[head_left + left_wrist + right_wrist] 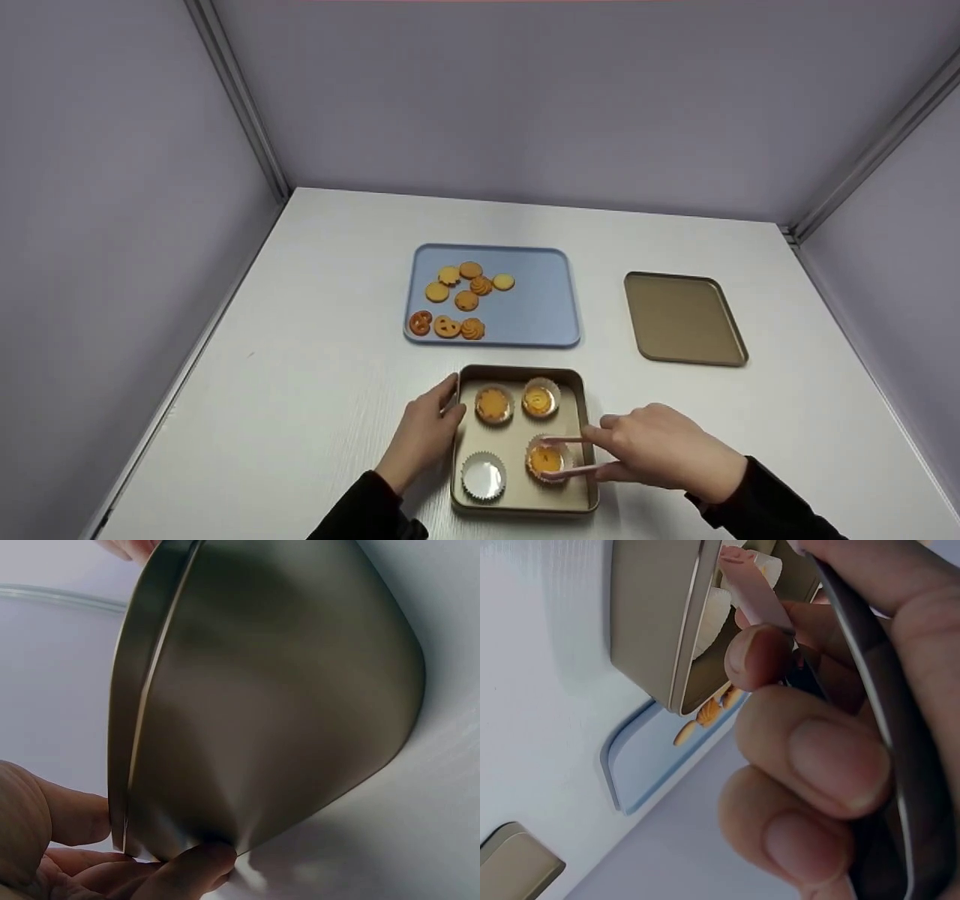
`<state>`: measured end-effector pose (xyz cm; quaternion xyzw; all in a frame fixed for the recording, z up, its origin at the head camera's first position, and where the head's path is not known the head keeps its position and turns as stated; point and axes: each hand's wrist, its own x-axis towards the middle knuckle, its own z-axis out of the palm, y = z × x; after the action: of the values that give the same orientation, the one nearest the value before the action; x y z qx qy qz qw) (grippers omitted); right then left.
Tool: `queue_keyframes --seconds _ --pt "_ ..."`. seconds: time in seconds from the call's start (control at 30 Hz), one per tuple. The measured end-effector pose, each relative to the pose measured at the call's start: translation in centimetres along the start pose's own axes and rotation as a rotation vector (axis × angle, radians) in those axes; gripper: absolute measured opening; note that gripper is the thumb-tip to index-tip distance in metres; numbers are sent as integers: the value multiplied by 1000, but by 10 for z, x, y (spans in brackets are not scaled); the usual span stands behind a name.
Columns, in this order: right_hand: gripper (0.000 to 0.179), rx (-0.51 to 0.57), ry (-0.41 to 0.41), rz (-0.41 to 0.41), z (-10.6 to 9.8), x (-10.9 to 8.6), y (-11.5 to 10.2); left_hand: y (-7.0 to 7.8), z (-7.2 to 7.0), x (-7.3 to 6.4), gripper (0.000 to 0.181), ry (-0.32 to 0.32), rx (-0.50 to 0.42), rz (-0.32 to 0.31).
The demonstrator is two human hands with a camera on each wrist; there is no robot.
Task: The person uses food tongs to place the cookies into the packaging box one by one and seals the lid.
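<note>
My left hand (424, 431) grips the left edge of a deep gold-brown baking tin (517, 499), thumb at the rim (120, 787) and fingers against the outer wall. My right hand (660, 446) holds tongs (577, 471) with pink tips; their dark handle (904, 735) lies in the palm in the right wrist view. The tong tips stand on either side of an orange-yellow cookie (545, 460) in the tin's front right paper cup. Behind it sits a swirled cookie (537, 401) in a cup, and a round cookie (493, 404) fills the back left one. The front left cup (484, 478) is empty.
Beyond the tin lies a blue tray (532, 300) with several cookies on its left half, among them a pretzel-shaped one (420, 323). A shallow gold-brown lid or tray (682, 319) is at the right. Grey panels (510, 105) enclose the white table (322, 300).
</note>
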<state>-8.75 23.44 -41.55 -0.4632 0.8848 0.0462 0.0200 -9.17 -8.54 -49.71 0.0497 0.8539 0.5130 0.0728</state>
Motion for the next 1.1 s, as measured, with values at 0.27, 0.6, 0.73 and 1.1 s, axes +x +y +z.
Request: queue_keyframes --seconds 0.27,0.6,0.73,1.1 --pt "39 12 32 -10 -6 -2 3 0 -1 0 54 -9 -11 -2" --pt "43 24 149 -34 -16 -6 10 0 0 0 54 -6 -12 -7" --pt "44 32 200 -51 -19 -6 14 -1 0 0 54 -3 -11 -7" --pt "46 31 282 -54 -27 -4 26 -1 1 0 53 -1 -19 5"
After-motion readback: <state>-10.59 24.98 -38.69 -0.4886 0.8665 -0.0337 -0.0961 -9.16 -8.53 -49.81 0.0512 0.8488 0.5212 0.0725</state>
